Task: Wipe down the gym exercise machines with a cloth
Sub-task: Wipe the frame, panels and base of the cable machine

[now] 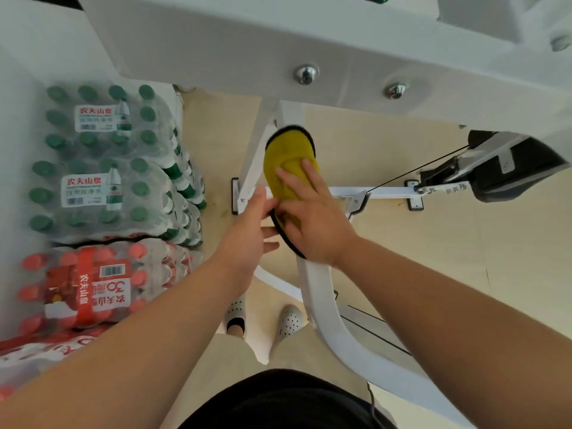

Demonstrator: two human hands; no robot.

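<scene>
A yellow cloth [288,153] with a black edge lies draped over the white curved bar [328,314] of the gym machine, at the middle of the view. My right hand [312,215] lies on top of the cloth with its fingers spread and presses it onto the bar. My left hand [247,233] comes in from the left. Its thumb and fingers hold the cloth's lower left edge beside the bar, and its fingertips are hidden under the right hand.
Shrink-wrapped packs of green-capped bottles [105,162] and red-capped bottles [93,286] are stacked at the left. A white machine beam [278,48] with bolts crosses overhead. A black pad and cable [507,168] sit at right. My feet [263,317] stand on beige floor.
</scene>
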